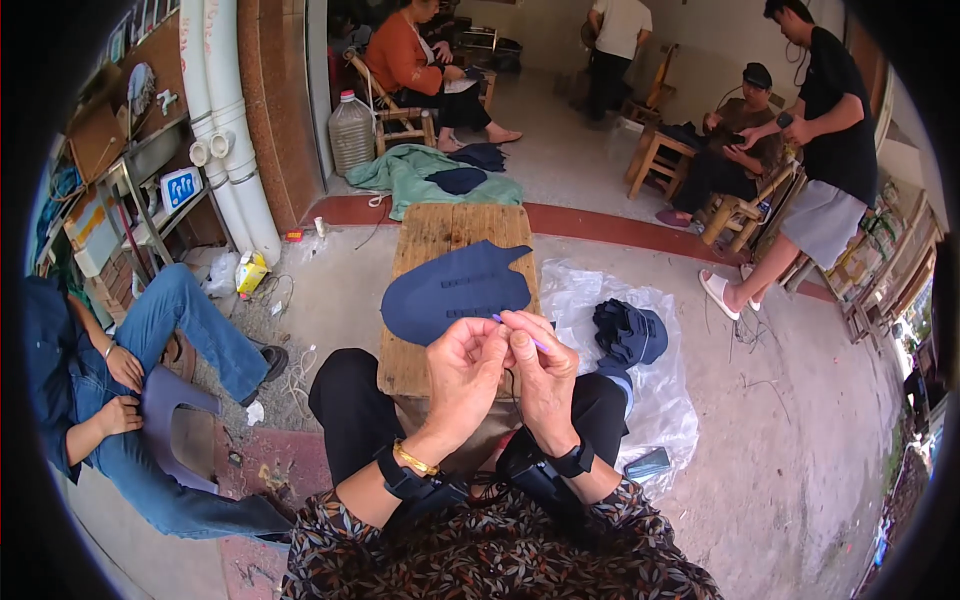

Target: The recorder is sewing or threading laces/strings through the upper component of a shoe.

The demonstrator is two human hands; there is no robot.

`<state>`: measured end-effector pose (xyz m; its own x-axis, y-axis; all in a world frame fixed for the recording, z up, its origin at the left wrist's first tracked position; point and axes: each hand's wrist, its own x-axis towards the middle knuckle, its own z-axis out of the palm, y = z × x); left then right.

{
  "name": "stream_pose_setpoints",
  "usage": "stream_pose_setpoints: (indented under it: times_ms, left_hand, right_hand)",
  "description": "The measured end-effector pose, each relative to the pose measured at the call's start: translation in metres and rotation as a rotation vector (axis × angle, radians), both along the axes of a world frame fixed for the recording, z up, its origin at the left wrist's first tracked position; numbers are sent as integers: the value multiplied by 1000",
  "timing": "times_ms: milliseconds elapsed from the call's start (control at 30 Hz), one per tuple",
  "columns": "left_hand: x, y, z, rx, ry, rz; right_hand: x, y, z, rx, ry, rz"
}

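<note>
My left hand [462,368] and my right hand [545,372] meet fingertip to fingertip above the near end of a small wooden table [460,222]. A thin purple stick-like tool [541,346] shows between the fingers of my right hand; its exact kind is too small to tell. My left fingers are pinched together against the right ones, and what they hold is hidden. Just beyond my hands, a navy fabric piece [430,300] with two rows of dark slots or stitching lies flat on the table.
Right of the table, a bundle of navy fabric pieces [628,332] rests on clear plastic sheeting [672,390], with a phone-like dark object [648,464] nearby. A seated person [120,370] is close on my left. Beyond the table lies green cloth [410,172]; several people are farther back.
</note>
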<state>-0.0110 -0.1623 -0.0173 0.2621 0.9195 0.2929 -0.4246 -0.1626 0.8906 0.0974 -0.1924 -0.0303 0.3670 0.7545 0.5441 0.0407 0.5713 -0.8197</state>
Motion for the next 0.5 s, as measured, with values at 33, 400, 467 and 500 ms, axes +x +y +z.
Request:
stream_pose_setpoints:
  times_ms: [33, 400, 467, 500]
  left_hand:
    - [0, 1, 0, -28, 5, -4]
    - [-6, 9, -10, -161, -59, -106]
    - [-7, 5, -4, -221, -71, -119]
    - [-8, 6, -4, -217, -63, -128]
  right_hand:
    - [0, -1, 0, -26, 26, 13]
    - [0, -1, -8, -112, 164, -3]
    - [2, -3, -5, -143, 170, 21]
    - [2, -3, -4, -139, 177, 12]
